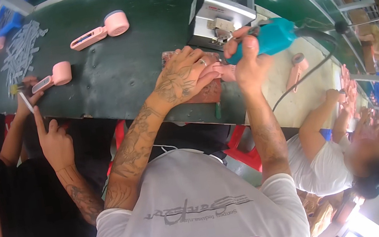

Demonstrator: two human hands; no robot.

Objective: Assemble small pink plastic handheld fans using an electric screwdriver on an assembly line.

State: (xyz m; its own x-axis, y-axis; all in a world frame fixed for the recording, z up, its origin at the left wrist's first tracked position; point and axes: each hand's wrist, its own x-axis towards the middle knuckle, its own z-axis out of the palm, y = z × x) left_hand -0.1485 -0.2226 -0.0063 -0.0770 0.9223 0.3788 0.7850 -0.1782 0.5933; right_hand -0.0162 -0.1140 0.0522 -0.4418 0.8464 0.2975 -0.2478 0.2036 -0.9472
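My right hand [251, 61] is closed around a teal corded power tool [273, 38]; the tool's tip is hidden. Beneath it, a pink plastic part [227, 72] lies over a reddish-brown board [203, 95] on the bench. My left hand [184, 75], a ring on one finger, rests over the board with its fingers closed on the near end of that pink part. Just beyond both hands stands a silver-and-black box machine [221, 6] with an open top.
Two pink long-handled, round-headed pieces [116, 24] [62, 73] lie on the green bench [108, 76], another pink piece [297, 71] at right. Grey strips [22, 50] are heaped far left. Co-workers sit on both sides; the left one's hand [56, 142] is near a white stick. A black cable [313, 69] trails right.
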